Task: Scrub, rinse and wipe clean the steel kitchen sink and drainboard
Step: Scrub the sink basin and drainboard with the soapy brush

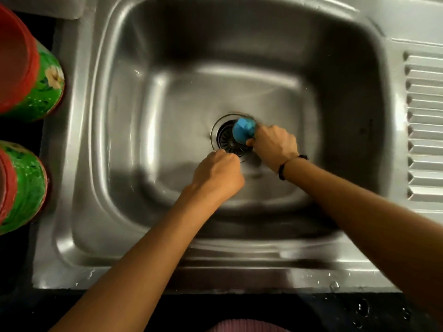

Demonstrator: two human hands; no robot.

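The steel sink (167, 97) fills the view, its basin wet and shiny. A dark round drain strainer (226, 137) sits in the basin floor. My right hand (273, 144) is shut on a blue scrubber (244, 130), which is pressed against the strainer's right edge. My left hand (217, 174) rests just below the drain with its fingers curled at the strainer's rim; what they pinch, if anything, is hidden. The ribbed drainboard (424, 125) lies to the right of the basin.
Two green floral containers with red insides (36, 92) (24, 185) stand on the dark counter left of the sink. Water drops lie on the front rim (333, 283) and the dark counter edge. A black band circles my right wrist.
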